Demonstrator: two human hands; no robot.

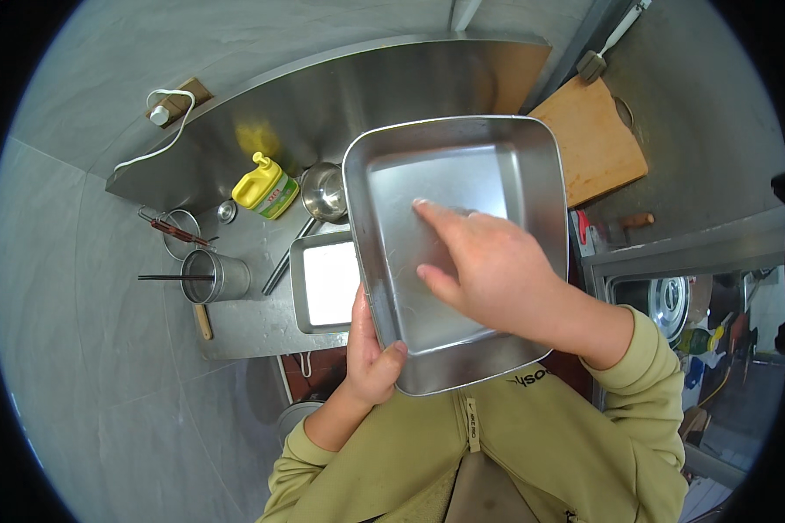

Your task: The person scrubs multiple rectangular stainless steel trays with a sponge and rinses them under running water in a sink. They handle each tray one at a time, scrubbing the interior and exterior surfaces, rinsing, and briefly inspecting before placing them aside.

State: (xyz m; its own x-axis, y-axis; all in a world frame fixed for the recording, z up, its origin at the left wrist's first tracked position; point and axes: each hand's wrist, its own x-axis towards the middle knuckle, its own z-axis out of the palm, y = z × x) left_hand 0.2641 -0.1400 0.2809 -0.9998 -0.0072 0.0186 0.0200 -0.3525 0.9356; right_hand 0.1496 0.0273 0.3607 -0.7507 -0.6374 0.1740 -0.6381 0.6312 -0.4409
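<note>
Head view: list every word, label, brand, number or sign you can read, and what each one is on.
I don't copy out wording, but this is where it stands:
Olive jacket: dark lettering on the chest, beside the pan's lower edge.
Zipper tab: small dark lettering running lengthwise.
Yellow jug: green-and-white label, print too small to read.
Metal pan: no lettering visible.
</note>
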